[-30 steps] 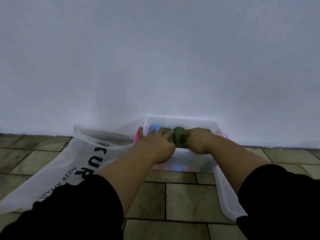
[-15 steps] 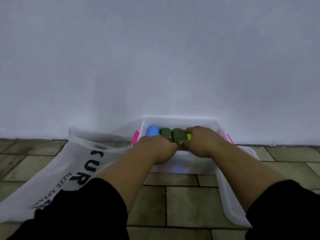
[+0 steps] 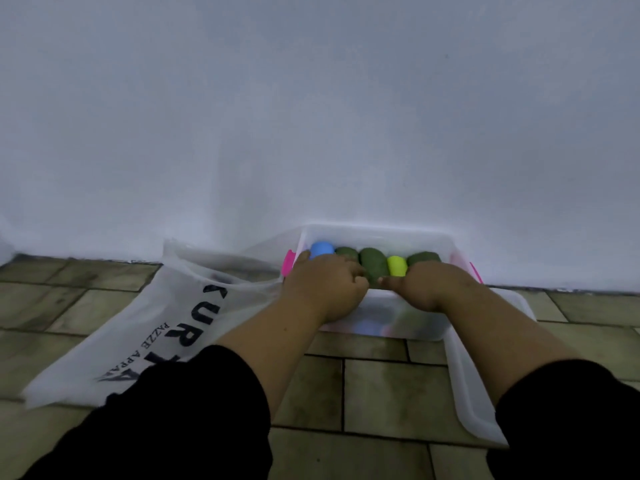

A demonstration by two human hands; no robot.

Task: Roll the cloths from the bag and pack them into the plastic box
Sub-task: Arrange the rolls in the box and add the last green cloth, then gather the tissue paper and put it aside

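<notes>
A clear plastic box [image 3: 381,233] stands on the floor against the wall. Inside it rolled cloths lie in a row: a blue roll [image 3: 322,248], dark green rolls [image 3: 373,265] and a lime-green roll [image 3: 397,265]. My left hand [image 3: 325,287] rests at the box's near left side, its fingers curled into a loose fist against the rolls, with nothing seen in it. Over the near rim, right of centre, my right hand [image 3: 427,287] lies palm down; its fingertips dip into the box and are hidden. The white plastic bag [image 3: 156,323] with black lettering lies flat to the left.
The box's clear lid [image 3: 481,393] lies on the tiled floor at the right, partly under my right forearm. Pink latches [image 3: 288,266] stick out at the box's ends. A plain white wall rises right behind the box. Black sleeves fill the lower corners.
My hands have drawn apart and back toward the near rim, uncovering the lime-green roll and one more dark green roll. The view has shifted slightly.
</notes>
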